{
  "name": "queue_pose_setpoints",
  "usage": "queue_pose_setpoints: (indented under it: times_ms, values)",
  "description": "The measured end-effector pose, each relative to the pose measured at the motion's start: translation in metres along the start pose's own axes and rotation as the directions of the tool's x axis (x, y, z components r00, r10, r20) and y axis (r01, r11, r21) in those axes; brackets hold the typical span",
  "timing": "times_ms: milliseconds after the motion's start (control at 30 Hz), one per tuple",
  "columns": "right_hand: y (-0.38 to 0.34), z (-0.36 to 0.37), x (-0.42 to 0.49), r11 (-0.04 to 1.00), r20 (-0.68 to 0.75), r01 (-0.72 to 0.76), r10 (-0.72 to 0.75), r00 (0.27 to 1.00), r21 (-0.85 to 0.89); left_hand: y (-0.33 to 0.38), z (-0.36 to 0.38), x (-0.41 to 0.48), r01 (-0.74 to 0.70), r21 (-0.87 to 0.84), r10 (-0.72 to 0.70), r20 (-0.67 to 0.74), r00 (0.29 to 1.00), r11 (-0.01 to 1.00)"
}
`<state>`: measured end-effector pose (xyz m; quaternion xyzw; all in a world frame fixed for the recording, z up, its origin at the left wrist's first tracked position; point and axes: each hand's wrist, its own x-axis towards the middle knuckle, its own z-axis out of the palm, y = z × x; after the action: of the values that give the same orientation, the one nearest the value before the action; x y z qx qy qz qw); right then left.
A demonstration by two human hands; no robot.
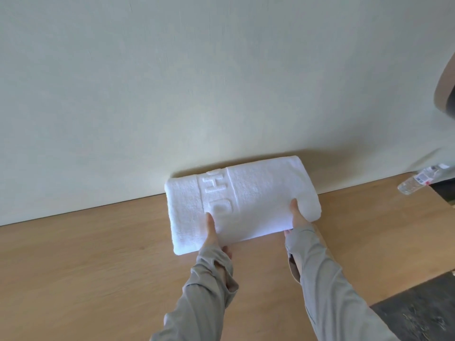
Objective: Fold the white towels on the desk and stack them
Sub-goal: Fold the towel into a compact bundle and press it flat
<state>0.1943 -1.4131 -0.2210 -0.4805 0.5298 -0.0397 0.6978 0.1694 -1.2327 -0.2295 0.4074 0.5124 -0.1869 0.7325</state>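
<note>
A folded white towel [248,193] with raised letters on a woven band lies on the wooden desk [86,267], its far edge against the wall. My left hand [214,236] grips the towel's near edge, thumb on top and fingers tucked under. My right hand [296,217] holds the near edge further right in the same way, thumb on top. Both arms wear grey sleeves. I cannot tell whether one towel or a stack lies there.
A pale wall rises right behind the towel. A clear plastic bottle [416,182] lies at the desk's far right. The desk ends at the right, with dark floor [423,313] below. A round brown object [445,94] hangs at the right edge.
</note>
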Motion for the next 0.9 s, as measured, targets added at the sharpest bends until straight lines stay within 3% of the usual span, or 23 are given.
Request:
queue_pose_setpoints:
  times_ms: [167, 233, 300, 367, 400, 467, 567, 633, 733, 900]
  values:
    - [-0.003, -0.007, -0.03, 0.954, -0.066, 0.164, -0.186, 0.98, -0.251, 0.008, -0.024, -0.036, 0.105, 0.164, -0.129, 0.144, 0.981, 0.981]
    - [-0.007, 0.002, -0.055, 0.907, 0.007, 0.286, -0.299, 0.954, -0.31, 0.023, -0.033, -0.051, -0.01, 0.305, -0.055, 0.205, 0.977, 0.952]
    - [-0.008, 0.014, -0.082, 0.845, 0.097, 0.408, -0.4, 0.911, -0.345, 0.045, -0.044, -0.065, -0.217, 0.444, 0.109, 0.257, 0.96, 0.869]
    - [-0.007, 0.029, -0.111, 0.776, 0.214, 0.529, -0.483, 0.849, -0.344, 0.073, -0.061, -0.077, -0.457, 0.563, 0.331, 0.316, 0.889, 0.689]
    - [-0.007, 0.037, -0.127, 0.73, 0.287, 0.586, -0.511, 0.81, -0.352, 0.088, -0.071, -0.083, -0.555, 0.627, 0.439, 0.349, 0.828, 0.548]
    - [-0.006, 0.052, -0.158, 0.605, 0.447, 0.697, -0.539, 0.714, -0.383, 0.118, -0.096, -0.095, -0.616, 0.76, 0.584, 0.408, 0.702, 0.208]
    - [-0.003, 0.071, -0.204, 0.393, 0.648, 0.835, -0.53, 0.547, -0.384, 0.161, -0.135, -0.114, -0.484, 0.828, 0.664, 0.534, 0.524, -0.284]
    - [0.0, 0.084, -0.236, 0.218, 0.744, 0.896, -0.499, 0.443, -0.387, 0.188, -0.164, -0.128, -0.372, 0.799, 0.657, 0.6, 0.456, -0.472]
    - [0.007, 0.107, -0.287, -0.024, 0.815, 0.922, -0.476, 0.33, -0.388, 0.224, -0.213, -0.151, -0.218, 0.786, 0.672, 0.61, 0.42, -0.578]
    - [0.031, 0.148, -0.373, -0.365, 0.874, 0.868, -0.464, 0.144, -0.337, 0.282, -0.308, -0.19, -0.044, 0.797, 0.737, 0.577, 0.352, -0.602]
